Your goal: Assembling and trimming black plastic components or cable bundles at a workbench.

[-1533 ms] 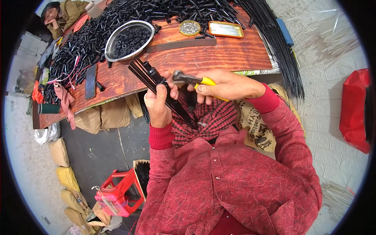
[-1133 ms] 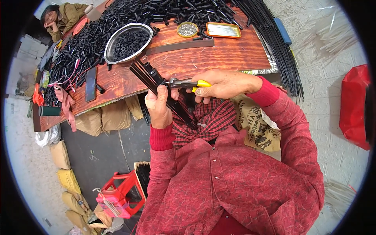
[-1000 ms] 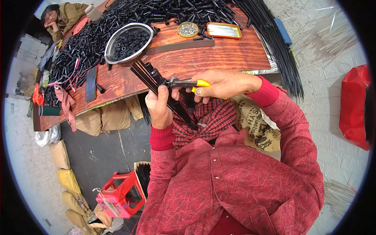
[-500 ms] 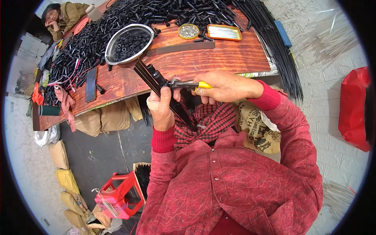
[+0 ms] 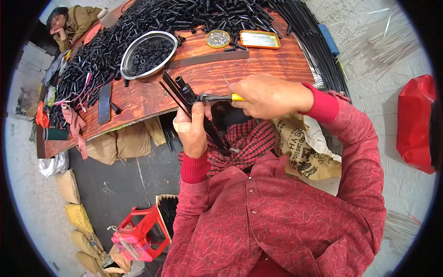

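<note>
My left hand (image 5: pixel 193 131) is closed round a bundle of thin black rods (image 5: pixel 168 95) and a thicker black tube piece (image 5: pixel 188 92), tilted over the table's front edge. A pale bandage wraps its thumb side. My right hand (image 5: pixel 273 96) grips pliers (image 5: pixel 214 98) with yellow handles, mostly covered by the fingers. The pliers' jaws meet the black piece just above my left thumb; what they pinch is too small to make out. Lower down, the rods run past my left hand towards the checked cloth (image 5: pixel 251 143) on my lap.
Heaped black tube parts (image 5: pixel 157 18) cover the table's far side. Nearer stand a metal bowl (image 5: pixel 123 64) of black rings, a round dish (image 5: pixel 218 39) of small metal bits and a tray (image 5: pixel 260 39) of thin pins. A phone (image 5: pixel 105 104) lies left; a person (image 5: pixel 76 23) sits beyond.
My right hand has turned and shifted slightly right, covering more of the yellow handles. The pliers' jaws stay at the black piece. My left hand keeps its hold.
</note>
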A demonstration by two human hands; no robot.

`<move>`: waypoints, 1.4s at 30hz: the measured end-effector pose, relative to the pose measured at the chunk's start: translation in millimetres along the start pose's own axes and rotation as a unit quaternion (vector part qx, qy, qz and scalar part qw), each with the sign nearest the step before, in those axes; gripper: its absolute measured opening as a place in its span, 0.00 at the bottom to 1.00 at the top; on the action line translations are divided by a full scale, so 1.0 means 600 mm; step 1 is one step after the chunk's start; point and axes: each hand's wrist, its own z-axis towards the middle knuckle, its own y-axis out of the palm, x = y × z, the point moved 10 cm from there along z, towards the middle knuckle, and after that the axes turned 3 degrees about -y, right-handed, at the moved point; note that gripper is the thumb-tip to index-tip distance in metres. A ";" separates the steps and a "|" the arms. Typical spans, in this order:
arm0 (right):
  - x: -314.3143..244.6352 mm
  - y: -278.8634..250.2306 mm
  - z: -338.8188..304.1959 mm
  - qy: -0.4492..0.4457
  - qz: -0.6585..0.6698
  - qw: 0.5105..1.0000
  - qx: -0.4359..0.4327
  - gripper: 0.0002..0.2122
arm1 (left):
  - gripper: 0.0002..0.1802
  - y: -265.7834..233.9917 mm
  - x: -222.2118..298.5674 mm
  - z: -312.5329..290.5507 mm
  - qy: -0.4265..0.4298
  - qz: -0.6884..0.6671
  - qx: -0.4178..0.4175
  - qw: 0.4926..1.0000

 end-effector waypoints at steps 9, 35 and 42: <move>0.009 0.052 -0.009 0.120 0.304 0.926 -0.190 0.12 | 0.17 -0.002 -0.003 -0.001 -0.024 -0.059 -0.019 0.998; 0.016 0.072 -0.016 0.112 0.404 0.876 -0.237 0.15 | 0.22 0.002 -0.014 -0.002 -0.036 -0.114 -0.059 0.991; 0.011 0.070 -0.012 0.111 0.385 0.893 -0.206 0.14 | 0.23 -0.002 -0.020 -0.002 -0.025 -0.111 -0.052 0.992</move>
